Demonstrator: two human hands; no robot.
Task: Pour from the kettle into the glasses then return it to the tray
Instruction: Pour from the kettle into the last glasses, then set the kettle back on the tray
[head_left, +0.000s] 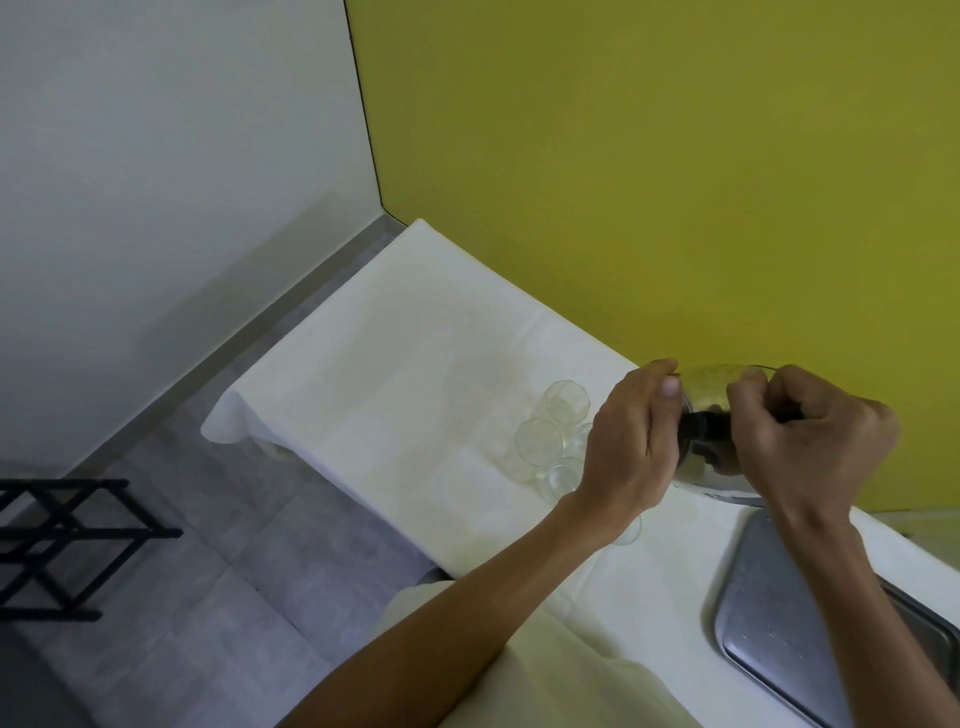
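The shiny metal kettle (711, 457) with its black handle is held up between both hands above the white-clothed surface (395, 374), far from the grey metal tray (769, 613), which lies bare at the near right. It hangs just right of the cluster of clear drinking glasses (550, 436) — a sensible place, since the pour needs only a short tip leftward.

The right hand (815, 441) is curled shut around the handle, carrying the weight. The left hand (631, 441) is closed on the kettle's left side, thumb up near the rim, seemingly to steady the body or hold the lid — which of the two I cannot tell. No stream of liquid shows, and whether the glasses hold anything is unclear, so pouring is probably about to begin.
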